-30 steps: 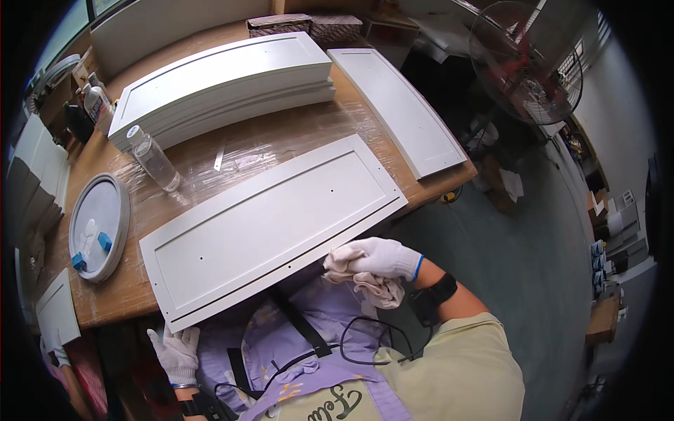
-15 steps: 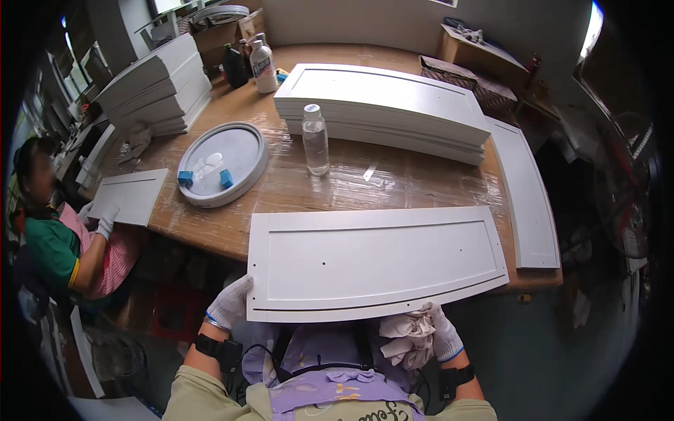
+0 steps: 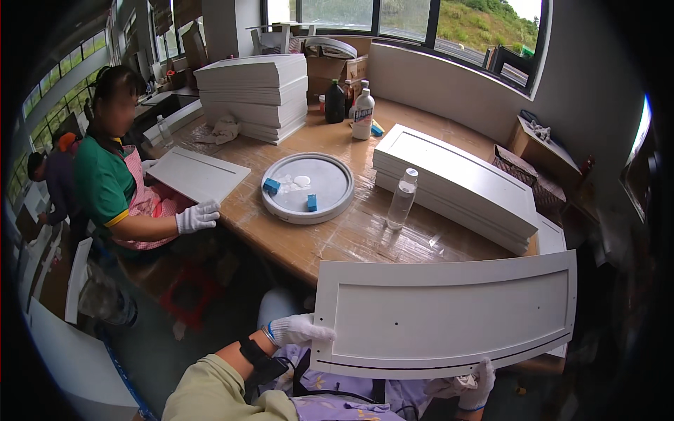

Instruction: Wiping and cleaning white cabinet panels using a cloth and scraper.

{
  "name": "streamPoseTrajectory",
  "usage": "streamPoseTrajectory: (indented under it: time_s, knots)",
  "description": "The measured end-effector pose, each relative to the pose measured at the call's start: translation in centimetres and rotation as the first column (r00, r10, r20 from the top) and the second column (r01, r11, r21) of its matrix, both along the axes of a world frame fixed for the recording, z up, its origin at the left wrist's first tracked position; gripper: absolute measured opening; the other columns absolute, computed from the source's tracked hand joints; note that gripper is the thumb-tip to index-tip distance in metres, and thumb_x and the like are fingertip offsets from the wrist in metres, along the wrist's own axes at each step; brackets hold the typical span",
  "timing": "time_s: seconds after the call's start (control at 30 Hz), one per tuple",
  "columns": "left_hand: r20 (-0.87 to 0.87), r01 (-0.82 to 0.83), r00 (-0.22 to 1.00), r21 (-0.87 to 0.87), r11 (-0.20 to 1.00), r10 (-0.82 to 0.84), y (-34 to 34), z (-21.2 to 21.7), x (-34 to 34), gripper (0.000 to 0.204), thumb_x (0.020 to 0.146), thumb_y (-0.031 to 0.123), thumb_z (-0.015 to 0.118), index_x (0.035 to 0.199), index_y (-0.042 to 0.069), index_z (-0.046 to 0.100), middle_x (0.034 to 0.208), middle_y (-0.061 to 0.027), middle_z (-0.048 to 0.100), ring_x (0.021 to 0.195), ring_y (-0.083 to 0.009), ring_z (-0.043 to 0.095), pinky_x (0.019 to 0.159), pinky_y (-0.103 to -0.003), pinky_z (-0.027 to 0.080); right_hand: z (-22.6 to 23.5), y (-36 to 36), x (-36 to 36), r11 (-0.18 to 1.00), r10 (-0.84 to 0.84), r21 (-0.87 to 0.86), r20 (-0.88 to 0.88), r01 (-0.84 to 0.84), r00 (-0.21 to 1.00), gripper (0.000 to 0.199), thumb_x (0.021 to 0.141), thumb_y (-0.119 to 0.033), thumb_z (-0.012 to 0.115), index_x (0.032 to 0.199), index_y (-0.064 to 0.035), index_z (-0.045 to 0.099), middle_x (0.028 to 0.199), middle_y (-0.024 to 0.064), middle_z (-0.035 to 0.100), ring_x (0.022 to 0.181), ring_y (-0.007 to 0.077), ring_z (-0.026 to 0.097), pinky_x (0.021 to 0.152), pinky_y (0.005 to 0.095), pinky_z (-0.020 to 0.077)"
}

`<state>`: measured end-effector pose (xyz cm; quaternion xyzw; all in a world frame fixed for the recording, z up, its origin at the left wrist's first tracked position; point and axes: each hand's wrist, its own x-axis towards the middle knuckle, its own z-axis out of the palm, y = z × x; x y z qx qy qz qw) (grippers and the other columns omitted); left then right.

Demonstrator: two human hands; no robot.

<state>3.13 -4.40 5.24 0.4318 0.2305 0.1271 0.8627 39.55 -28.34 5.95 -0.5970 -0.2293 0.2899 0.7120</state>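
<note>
A white panel [image 3: 449,312] with a recessed centre, small holes and a dark groove along its near edge is held up at an angle before me. My left hand [image 3: 298,330], in a white knit glove, is closed on the panel's left edge. At the near edge, toward the right, my gloved right hand [image 3: 483,386] holds a crumpled pale rag [image 3: 449,386] against the panel. Part of the rag and some fingers are hidden by the panel. Behind its right end lies another white panel [image 3: 552,237], mostly covered.
On the wrapped table [image 3: 337,242] stand a clear bottle [image 3: 402,200], a round grey lid [image 3: 330,215] with blue blocks, and panel stacks [image 3: 456,186], [image 3: 254,98]. Other bottles [image 3: 363,116] are farther back. A co-worker [image 3: 112,168] at left sits by a white panel [image 3: 199,173].
My view has swung left and up. The panel has risen off the table edge and tilts toward me, both hands still on it. The co-worker's near hand has come away from their panel.
</note>
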Motion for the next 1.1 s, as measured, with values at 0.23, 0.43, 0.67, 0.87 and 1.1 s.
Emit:
streamPoseTrajectory:
  time_s: [0.23, 0.43, 0.67, 0.87, 1.1]
  knots:
    - [0.244, -0.286, 0.939, 0.167, 0.944, 0.241, 4.2, 4.2, 3.5, 0.076, 0.084, 0.029, 0.072, 0.143, 0.004, 0.031, 0.131, -0.0152, 0.052, 0.118, -0.0238, 0.053, 0.100, -0.037, 0.042, 3.2, 0.5, 8.1, 0.956, -0.202, 0.292, 0.668, -0.002, 0.716, 0.053, 0.089, -0.032, 0.059, 0.123, 0.0052, 0.045, 0.106, 0.0151, 0.056, 0.092, 0.0246, 0.060, 0.076, 0.0370, 0.0527]
    - [0.136, -0.360, 0.849, 0.856, 0.371, 0.511, 5.3, 10.9, 4.0, 0.092, 0.080, 0.042, 0.073, 0.146, 0.004, 0.023, 0.132, -0.0233, 0.049, 0.122, -0.0304, 0.050, 0.103, -0.041, 0.040, 8.3, 4.9, 6.3, 0.936, -0.051, 0.341, 0.366, -0.083, 0.929, 0.042, 0.094, -0.023, 0.049, 0.125, 0.0050, 0.045, 0.116, 0.0161, 0.055, 0.098, 0.0242, 0.059, 0.079, 0.0359, 0.0509]
    - [0.392, -0.464, 0.885, 0.792, 0.397, 0.252, 5.5, 19.1, 7.1, 0.085, 0.085, 0.040, 0.069, 0.147, 0.005, 0.022, 0.133, -0.0174, 0.047, 0.123, -0.0217, 0.048, 0.103, -0.035, 0.041, 12.5, 9.1, 2.6, 0.954, 0.262, -0.133, 0.800, -0.268, 0.539, 0.046, 0.083, -0.008, 0.068, 0.127, -0.0142, 0.054, 0.103, 0.0131, 0.063, 0.069, 0.0305, 0.062, 0.060, 0.0467, 0.0522]
    - [0.420, -0.418, 0.879, 0.454, 0.787, 0.224, 5.7, 18.9, 5.0, 0.058, 0.090, 0.021, 0.065, 0.138, 0.003, 0.039, 0.119, -0.0070, 0.059, 0.106, -0.0093, 0.055, 0.089, -0.026, 0.048, 13.2, 13.6, -1.5, 0.895, -0.134, 0.139, 0.990, -0.424, 0.042, 0.029, 0.082, -0.003, 0.064, 0.111, -0.0005, 0.057, 0.090, 0.0118, 0.060, 0.053, 0.0158, 0.055, 0.040, 0.0273, 0.0441]
    - [0.359, -0.391, 0.901, 0.423, 0.817, 0.246, 2.5, 7.9, 1.5, 0.033, 0.093, 0.024, 0.062, 0.116, 0.000, 0.057, 0.102, -0.0004, 0.062, 0.091, -0.0065, 0.056, 0.080, -0.024, 0.047, 11.4, 15.7, -1.5, 0.940, 0.317, -0.034, 0.454, -0.339, 0.833, 0.027, 0.088, -0.014, 0.058, 0.110, 0.0016, 0.057, 0.083, 0.0122, 0.064, 0.062, 0.0258, 0.059, 0.063, 0.0379, 0.0524]
